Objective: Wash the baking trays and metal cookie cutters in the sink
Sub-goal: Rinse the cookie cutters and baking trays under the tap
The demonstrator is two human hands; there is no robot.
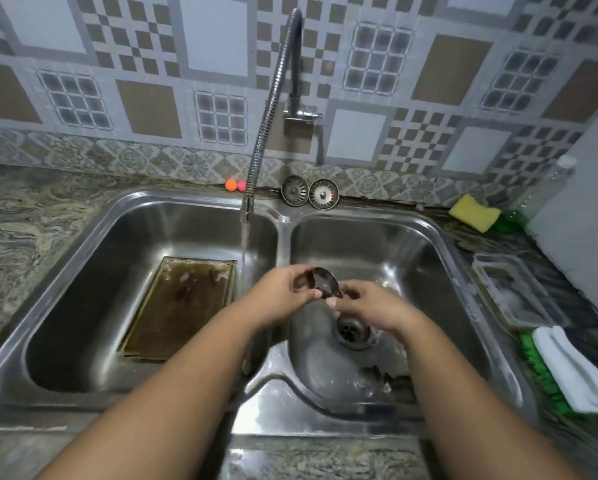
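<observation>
A dark metal cookie cutter (320, 281) is held above the right sink basin (425, 258). My left hand (283, 289) grips its left side and my right hand (366, 301) pinches its right edge. A stained, brownish baking tray (179, 306) lies flat in the left sink basin (82, 289). More dark cutters (377, 375) lie in the right basin near its front edge. Water runs from the flexible tap (273, 98) down beside the divider, just left of my hands.
A yellow sponge (474, 213) and a green bottle (512, 220) sit at the back right. A clear plastic container (512, 292), a white cloth (574, 368) and a green brush (540, 372) lie on the right counter. Two sink strainers (309, 192) lean against the wall.
</observation>
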